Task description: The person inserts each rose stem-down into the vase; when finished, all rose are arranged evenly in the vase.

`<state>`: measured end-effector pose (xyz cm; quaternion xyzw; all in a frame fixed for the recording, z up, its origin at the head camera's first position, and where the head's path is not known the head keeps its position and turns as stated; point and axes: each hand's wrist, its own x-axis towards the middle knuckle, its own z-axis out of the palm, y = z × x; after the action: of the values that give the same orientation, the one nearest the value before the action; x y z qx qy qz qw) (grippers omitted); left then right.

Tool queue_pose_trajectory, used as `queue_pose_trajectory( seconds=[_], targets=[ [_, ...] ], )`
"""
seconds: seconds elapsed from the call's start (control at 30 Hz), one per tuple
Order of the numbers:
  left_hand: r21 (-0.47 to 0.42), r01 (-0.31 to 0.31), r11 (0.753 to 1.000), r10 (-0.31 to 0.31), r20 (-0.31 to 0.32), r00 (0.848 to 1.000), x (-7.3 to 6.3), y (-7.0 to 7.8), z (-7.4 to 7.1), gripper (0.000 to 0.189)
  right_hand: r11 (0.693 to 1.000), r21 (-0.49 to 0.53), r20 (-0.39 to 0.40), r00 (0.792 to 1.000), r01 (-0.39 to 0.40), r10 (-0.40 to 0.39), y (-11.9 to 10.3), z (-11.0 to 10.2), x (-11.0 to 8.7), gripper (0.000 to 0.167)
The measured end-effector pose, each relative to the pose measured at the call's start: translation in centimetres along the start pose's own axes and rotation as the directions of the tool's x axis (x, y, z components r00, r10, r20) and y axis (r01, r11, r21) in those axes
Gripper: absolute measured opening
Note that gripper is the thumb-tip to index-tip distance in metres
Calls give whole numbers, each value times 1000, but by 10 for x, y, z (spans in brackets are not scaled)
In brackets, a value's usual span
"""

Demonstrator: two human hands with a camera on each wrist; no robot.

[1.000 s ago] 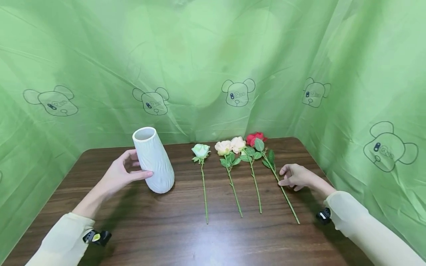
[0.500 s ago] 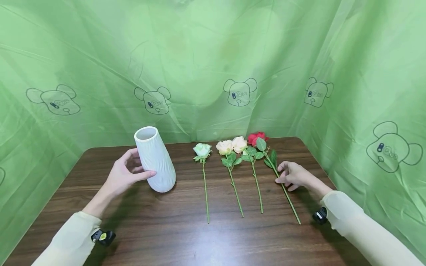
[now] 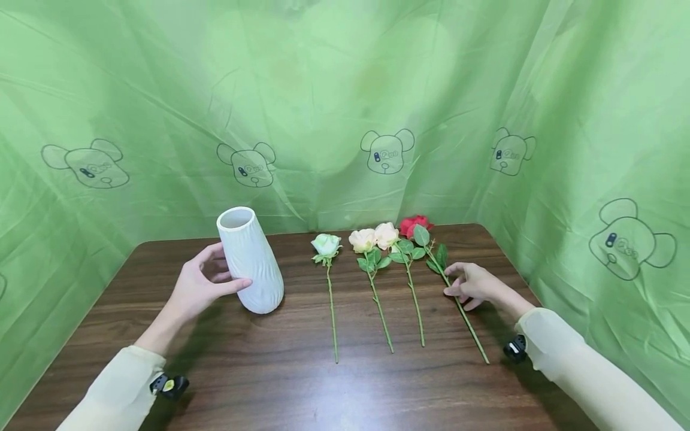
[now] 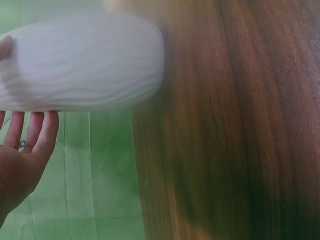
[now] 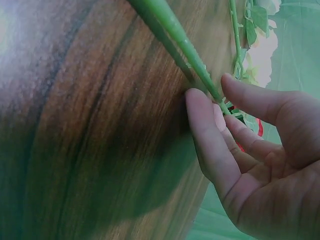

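Observation:
My left hand (image 3: pixel 202 284) holds a white ribbed vase (image 3: pixel 253 263) from the side, thumb in front and fingers behind. In the left wrist view the vase (image 4: pixel 90 62) lies between the thumb and the fingers, its base by the table. Over on the right, my right hand (image 3: pixel 474 286) has its thumb and fingers around the green stem of a red rose (image 3: pixel 414 226). Seen from the right wrist, this stem (image 5: pixel 185 47) runs between the fingertips, just above its shadow on the wood. The rose's head is mostly hidden there by the hand.
Between the hands lie a pale green rose (image 3: pixel 326 245) and two cream-pink roses (image 3: pixel 362 240), stems toward me. They rest on a dark wooden table (image 3: pixel 259 371). A green curtain (image 3: pixel 323 120) with bear-head drawings surrounds its back and sides.
My right hand has shifted slightly left and closed in on the red rose's stem, whose lower end has swung a little to the right. The left hand stays on the vase.

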<state>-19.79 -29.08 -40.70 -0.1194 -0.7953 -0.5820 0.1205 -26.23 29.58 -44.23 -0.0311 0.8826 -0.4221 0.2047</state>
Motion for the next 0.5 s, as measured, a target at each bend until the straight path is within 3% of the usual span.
queue_pose_trajectory(
  seconds=[0.3,0.5],
  targets=[
    [9,17,1000,-17,-15,1000,-6,-4,1,78,999,-36,-15,1000,-4,3,-4,-1,1,52],
    [17,6,1000,-6,-16,1000,-2,-3,1,77,1000,-4,-49,999,-10,9,0,-1,5,45]
  ],
)
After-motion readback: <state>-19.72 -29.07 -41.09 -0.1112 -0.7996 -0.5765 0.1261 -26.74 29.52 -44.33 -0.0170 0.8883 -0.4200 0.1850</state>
